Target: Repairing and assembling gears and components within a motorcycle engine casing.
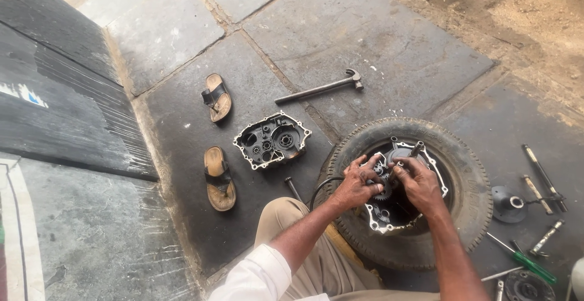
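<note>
An open engine crankcase half (398,213) with gears and shafts lies inside a small tyre (467,173) on the stone floor. My left hand (359,181) rests on its left side, fingers closed around a gear. My right hand (418,182) grips a part at the gear cluster in the middle, just below an upright shaft (417,148). Both hands are close together over the case.
The removed crankcase cover (272,140) lies left of the tyre. A hammer (321,87) lies beyond it. Two sandals (217,98) (219,178) sit to the left. Rods, a green-handled screwdriver (528,261), a round metal part (508,203) and other tools lie at the right.
</note>
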